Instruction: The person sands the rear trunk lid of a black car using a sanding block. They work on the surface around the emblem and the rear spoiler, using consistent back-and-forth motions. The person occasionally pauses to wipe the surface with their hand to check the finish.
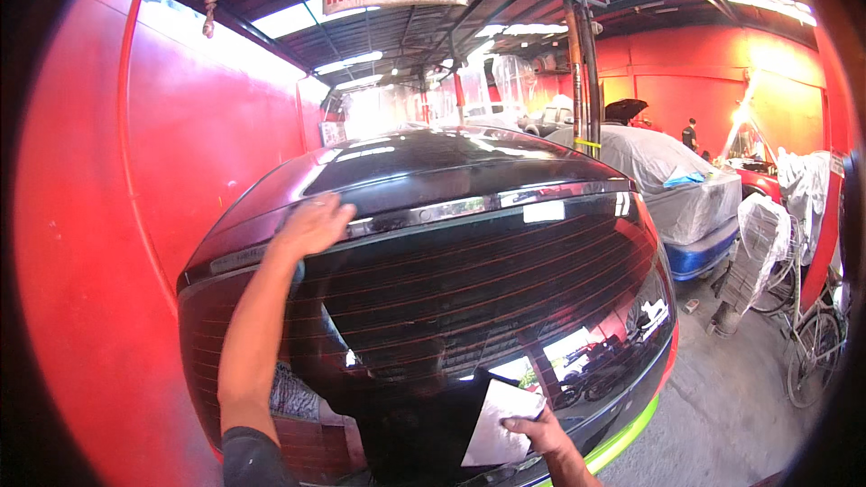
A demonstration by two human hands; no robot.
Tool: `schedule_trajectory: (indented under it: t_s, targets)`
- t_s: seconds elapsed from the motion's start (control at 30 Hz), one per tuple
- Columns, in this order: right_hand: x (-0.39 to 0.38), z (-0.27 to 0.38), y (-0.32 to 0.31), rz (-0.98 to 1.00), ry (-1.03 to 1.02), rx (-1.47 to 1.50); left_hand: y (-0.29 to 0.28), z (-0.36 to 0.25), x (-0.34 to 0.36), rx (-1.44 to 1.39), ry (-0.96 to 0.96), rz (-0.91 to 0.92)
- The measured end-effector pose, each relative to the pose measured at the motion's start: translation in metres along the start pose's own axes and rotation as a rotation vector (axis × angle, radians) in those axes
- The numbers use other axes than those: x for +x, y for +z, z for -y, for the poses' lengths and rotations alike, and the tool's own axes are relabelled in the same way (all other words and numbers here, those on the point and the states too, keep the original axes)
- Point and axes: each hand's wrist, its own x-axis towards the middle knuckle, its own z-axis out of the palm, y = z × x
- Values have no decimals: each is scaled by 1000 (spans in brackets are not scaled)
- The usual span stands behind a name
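The back of a dark car fills the middle of the head view, with its large rear window [397, 325] facing me. My left hand [316, 224] reaches up to the left rear edge of the dark roof [433, 162]. Its fingers stretch out toward the right over that edge; what lies under the palm is hidden. Low in front of the window, my right hand [541, 433] grips a flat white sheet [499, 426] by its right side, thumb on top. The sheet is tilted, and its kind cannot be made out.
A red wall [81, 243] runs close along the car's left. To the right, a second car sits under a plastic cover [649, 171], near a steel post [582, 63]. Bicycles [812, 352] stand at far right. A distant person [689, 135] is in the background.
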Motion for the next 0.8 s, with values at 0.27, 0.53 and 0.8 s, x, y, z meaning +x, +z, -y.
schedule_trajectory:
  t_s: [0.27, 0.53, 0.8]
  targets:
    - [5, 8, 19, 131, -46, -51, 49, -167, 132, 36, 318, -46]
    - [4, 31, 31, 145, 48, -31, 80, -281, 186, 43, 415, -8]
    - [7, 60, 30, 212, 172, -78, 46, -210, 182, 1, 504, 112]
